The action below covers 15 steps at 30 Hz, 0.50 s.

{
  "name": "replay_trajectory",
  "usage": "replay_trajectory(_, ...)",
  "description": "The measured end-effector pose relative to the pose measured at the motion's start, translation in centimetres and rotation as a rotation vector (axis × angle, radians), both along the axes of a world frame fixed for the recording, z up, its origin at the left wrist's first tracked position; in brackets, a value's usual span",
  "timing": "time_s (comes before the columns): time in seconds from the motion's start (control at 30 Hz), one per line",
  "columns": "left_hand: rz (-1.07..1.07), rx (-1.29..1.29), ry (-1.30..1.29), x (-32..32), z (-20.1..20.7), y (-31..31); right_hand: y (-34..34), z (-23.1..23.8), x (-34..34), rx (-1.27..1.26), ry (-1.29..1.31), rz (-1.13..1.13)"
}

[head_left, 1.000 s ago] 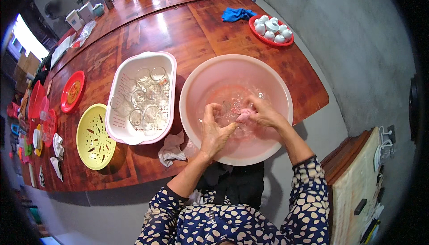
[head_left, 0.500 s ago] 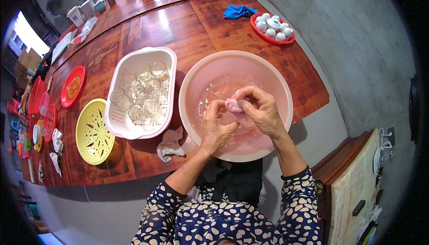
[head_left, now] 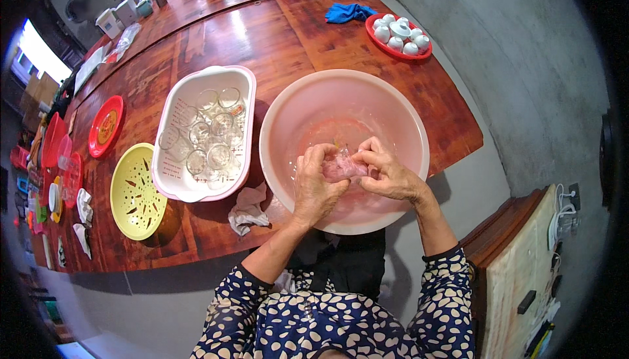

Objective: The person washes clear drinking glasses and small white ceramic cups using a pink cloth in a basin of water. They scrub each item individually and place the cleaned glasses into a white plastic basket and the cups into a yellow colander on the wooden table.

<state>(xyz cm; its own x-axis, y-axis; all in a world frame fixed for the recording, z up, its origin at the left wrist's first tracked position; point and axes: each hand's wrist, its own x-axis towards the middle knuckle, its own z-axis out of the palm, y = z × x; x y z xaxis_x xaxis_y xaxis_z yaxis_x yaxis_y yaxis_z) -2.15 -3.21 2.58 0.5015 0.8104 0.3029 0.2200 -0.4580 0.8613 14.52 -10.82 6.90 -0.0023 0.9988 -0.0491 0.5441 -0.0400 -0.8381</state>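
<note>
Over the wide pink basin [head_left: 275, 107], which holds some water, a wet pink cloth [head_left: 344, 165] is stretched between my two hands. My left hand [head_left: 316, 182] grips its left end, fingers curled over the top and thumb below. At the other end, my right hand [head_left: 386, 174] pinches the fabric between thumb and fingers. A shiny clear patch shows at the cloth's upper edge; whether it is water or glass I cannot make out. Just left of the basin stands a white tub with a pink rim [head_left: 247, 130], holding several clear drinking glasses [head_left: 219, 123].
A yellow colander [head_left: 136, 192] and a crumpled white cloth [head_left: 249, 208] lie near the table's front edge. Farther left is a red plate [head_left: 106, 126]. At the back right, a red tray [head_left: 419, 56] of white cups sits beside a blue cloth [head_left: 349, 13].
The pink cloth was bunched small in my right fingers and is now spread wider between both hands. My left hand has closed on it, and my right hand has come slightly lower.
</note>
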Motion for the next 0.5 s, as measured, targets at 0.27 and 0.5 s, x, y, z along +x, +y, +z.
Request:
replay_trajectory(0.27,-0.04,-0.046,0.028,-0.2,-0.1,0.3,0.0,1.0,0.8,0.034,0.713,-0.157)
replay_trajectory(0.5,-0.047,-0.009,0.063,-0.1,0.4,0.1,1.1,-0.8,-0.3,0.284,-0.193,-0.17)
